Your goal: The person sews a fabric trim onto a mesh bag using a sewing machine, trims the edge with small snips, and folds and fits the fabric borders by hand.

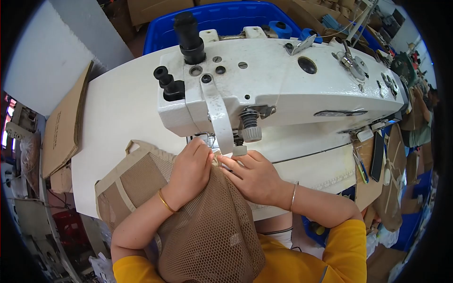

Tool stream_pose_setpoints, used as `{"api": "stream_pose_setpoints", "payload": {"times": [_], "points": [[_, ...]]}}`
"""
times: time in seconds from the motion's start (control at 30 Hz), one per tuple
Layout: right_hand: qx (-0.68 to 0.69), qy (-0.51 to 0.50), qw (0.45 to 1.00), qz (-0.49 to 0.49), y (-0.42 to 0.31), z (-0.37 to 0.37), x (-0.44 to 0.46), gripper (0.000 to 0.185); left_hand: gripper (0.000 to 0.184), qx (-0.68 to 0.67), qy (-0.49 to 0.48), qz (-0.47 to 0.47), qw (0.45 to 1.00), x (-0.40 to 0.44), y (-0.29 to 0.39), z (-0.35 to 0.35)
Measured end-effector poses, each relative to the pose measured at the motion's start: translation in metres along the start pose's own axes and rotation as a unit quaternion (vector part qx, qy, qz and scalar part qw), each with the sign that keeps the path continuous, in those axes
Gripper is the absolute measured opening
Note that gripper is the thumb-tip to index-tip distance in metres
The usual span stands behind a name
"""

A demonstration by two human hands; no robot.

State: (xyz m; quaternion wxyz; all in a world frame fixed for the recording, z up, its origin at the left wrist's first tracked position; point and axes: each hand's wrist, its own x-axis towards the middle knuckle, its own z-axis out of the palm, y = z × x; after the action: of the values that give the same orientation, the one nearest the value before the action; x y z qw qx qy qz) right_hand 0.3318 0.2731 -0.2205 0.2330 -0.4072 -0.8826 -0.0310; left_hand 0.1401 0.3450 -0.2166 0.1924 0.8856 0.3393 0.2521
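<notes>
A brown mesh fabric piece [203,226] with tan binding drapes from the sewing table over my lap. Close to the needle area of a white sewing machine [273,70], my left hand [191,165] pinches the fabric's bound edge, its fingers closed. My right hand [255,174] lies just right of it, fingertips on the same edge beside the presser area. The needle and presser foot are mostly hidden behind my fingers and the machine's lever. To the left, a flat mesh part with tan strips [141,177] spreads over the white tabletop [118,104].
A cardboard sheet [68,122] stands at the table's left edge. Behind the machine is a blue bin [160,28]. On the right lie a dark phone-like object [377,155] and pens or small tools [361,165]. Another person [420,118] is partly visible at far right.
</notes>
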Motion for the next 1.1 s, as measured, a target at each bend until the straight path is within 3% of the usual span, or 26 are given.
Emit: {"api": "stream_pose_setpoints", "payload": {"times": [0.5, 0.67, 0.77, 1.1], "points": [[-0.024, -0.054, 0.998, -0.002, -0.001, -0.003, 0.001, 0.037, 0.009, -0.010, 0.014, -0.013, 1.000, 0.001, 0.005, -0.002], [-0.059, -0.078, 0.995, -0.018, -0.002, -0.003, 0.000, 0.039, 0.011, 0.046, 0.076, 0.036, 0.995, -0.005, 0.006, -0.004], [-0.074, -0.069, 0.995, -0.027, -0.002, -0.007, 0.003, 0.037, 0.013, 0.003, 0.061, 0.020, 0.998, -0.009, -0.003, 0.001], [-0.047, -0.043, 0.998, -0.005, 0.009, 0.000, 0.014, 0.036, 0.009, 0.045, 0.027, 0.011, 0.999, 0.010, -0.018, -0.003]]}}
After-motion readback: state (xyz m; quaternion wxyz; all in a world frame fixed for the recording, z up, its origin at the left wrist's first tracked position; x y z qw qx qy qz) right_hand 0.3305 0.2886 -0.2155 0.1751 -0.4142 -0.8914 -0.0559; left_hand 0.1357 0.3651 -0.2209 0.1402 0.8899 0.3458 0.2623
